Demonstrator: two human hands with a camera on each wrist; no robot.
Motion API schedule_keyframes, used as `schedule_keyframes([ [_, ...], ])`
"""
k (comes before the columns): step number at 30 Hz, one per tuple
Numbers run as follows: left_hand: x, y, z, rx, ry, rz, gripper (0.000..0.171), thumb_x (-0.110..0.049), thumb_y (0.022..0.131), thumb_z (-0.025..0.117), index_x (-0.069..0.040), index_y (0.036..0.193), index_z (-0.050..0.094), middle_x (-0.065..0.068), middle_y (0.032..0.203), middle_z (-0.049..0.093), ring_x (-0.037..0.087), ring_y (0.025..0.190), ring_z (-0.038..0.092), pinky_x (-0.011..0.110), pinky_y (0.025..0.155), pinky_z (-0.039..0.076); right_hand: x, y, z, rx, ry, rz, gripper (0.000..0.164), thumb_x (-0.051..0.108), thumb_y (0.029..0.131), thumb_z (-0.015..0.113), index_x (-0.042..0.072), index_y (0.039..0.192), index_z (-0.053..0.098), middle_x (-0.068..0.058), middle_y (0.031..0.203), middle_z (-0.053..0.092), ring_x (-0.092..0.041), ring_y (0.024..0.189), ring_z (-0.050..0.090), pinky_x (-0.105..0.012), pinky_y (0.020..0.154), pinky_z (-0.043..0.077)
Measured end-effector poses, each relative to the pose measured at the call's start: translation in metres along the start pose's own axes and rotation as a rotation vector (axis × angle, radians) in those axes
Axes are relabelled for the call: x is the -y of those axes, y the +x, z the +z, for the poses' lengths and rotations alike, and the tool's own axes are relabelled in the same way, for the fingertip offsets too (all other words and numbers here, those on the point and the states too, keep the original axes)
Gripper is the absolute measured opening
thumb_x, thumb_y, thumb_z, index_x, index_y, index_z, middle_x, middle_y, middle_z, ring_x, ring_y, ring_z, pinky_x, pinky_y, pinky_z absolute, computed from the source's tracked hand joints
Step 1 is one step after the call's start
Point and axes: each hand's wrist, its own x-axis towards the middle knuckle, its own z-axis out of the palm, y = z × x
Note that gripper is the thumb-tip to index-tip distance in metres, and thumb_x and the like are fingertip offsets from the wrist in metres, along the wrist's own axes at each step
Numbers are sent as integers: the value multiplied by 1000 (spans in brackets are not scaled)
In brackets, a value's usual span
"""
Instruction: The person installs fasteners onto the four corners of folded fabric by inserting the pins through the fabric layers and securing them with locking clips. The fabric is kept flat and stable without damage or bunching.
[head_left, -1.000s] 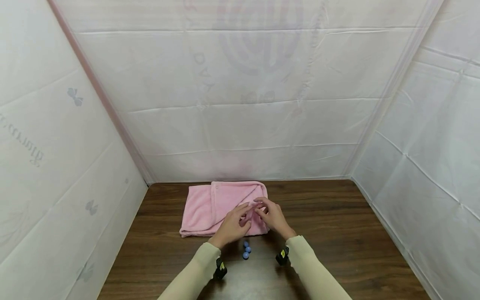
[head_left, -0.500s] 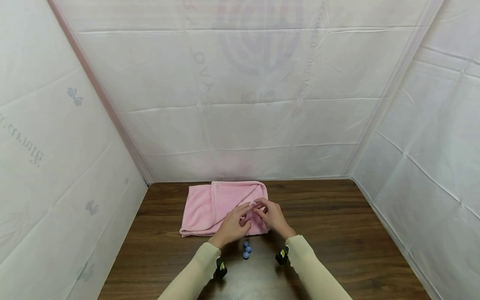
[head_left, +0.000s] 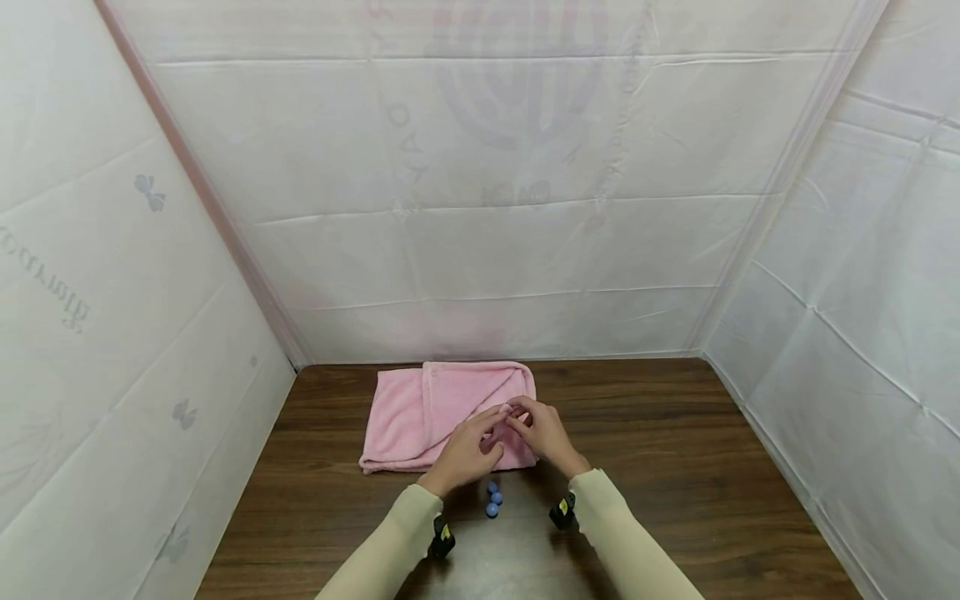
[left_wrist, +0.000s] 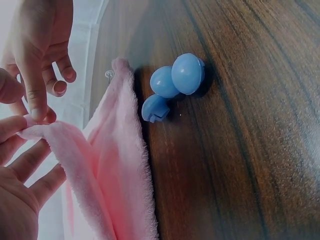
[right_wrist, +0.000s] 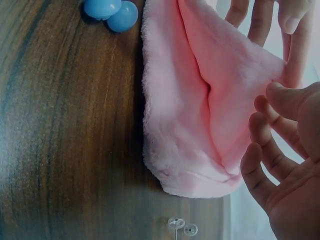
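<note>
A pink fleece cloth (head_left: 457, 400) lies folded on the table, its raised right part between both hands. My left hand (head_left: 467, 450) pinches the lifted edge; in the left wrist view that hand (left_wrist: 20, 185) has fingers spread along the underside of the fleece (left_wrist: 115, 160). From the other side my right hand (head_left: 546, 433) pinches the same edge between thumb and forefinger. Its other fingers curl loosely below in the right wrist view, where the right hand (right_wrist: 295, 185) is close up. Whatever lies between the fingertips is hidden.
Three blue round-topped plastic pieces (left_wrist: 187, 74) sit together on the wooden table (head_left: 637, 467), just in front of the cloth; one shows a notched underside. Small clear plastic discs (right_wrist: 176, 222) appear beyond the cloth in the right wrist view. White sheeting (head_left: 480, 250) walls the table's back and sides.
Both hands stay nearly in place. The pinched bit of cloth edge shows a little more, as a pale tip between the fingertips. The blue pieces have not moved.
</note>
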Motion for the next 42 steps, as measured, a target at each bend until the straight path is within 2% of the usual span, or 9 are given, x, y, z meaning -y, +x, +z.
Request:
schedule_keyframes([
  [5,0,-1,1,-11,2,11,54,-5,87,68,5,139,60,16,147,57,24,115,65,41,92,58,3,0,1,6,8,25,18,2,90,77,7,107,73,-4,87,75,-11,65,64,-22,53,52],
  [10,2,-2,3,-3,-13,18,56,-8,87,66,3,142,58,15,147,57,29,111,69,40,89,59,4,0,2,-3,-17,51,15,3,89,78,8,103,75,-3,87,74,-13,68,65,-20,56,51],
  [16,3,-3,4,-17,-5,36,55,-10,86,67,2,140,61,13,145,59,28,97,69,39,84,59,4,-1,4,-41,-43,59,12,2,87,80,8,96,76,-1,83,74,-10,67,62,-21,57,50],
  [18,3,-3,4,-20,-3,39,56,-10,86,68,1,140,61,13,145,60,28,88,67,39,81,58,5,-1,4,-53,-40,73,11,3,86,81,9,95,77,0,81,74,-9,69,63,-21,59,51],
  [21,3,-4,4,-21,-12,43,56,-10,85,68,2,139,61,13,144,60,27,83,64,41,79,59,6,-1,5,-68,-29,77,11,3,85,82,9,93,77,0,81,75,-10,72,67,-22,63,55],
  [26,2,-4,4,-24,-23,45,55,-10,86,68,2,139,62,13,145,60,28,89,66,44,82,59,8,-1,6,-95,-36,65,9,3,84,83,9,89,78,-2,79,75,-12,71,69,-22,62,56],
  [30,3,-4,3,0,-38,19,55,-11,87,67,0,140,61,11,147,58,30,88,64,46,81,58,8,0,6,-106,-39,69,9,3,83,83,9,87,78,-1,77,75,-9,66,66,-20,58,53],
  [36,5,-5,1,15,-40,-2,56,-10,88,68,0,142,59,11,149,56,25,106,69,43,89,59,7,-1,5,-64,11,80,9,2,86,81,8,92,78,-2,77,75,-7,62,65,-20,54,52],
  [42,6,-6,0,-10,-52,14,57,-7,89,66,3,144,56,15,149,55,24,95,68,44,86,60,4,0,4,0,37,88,15,2,90,77,8,103,76,-3,84,75,-12,63,66,-22,52,52],
])
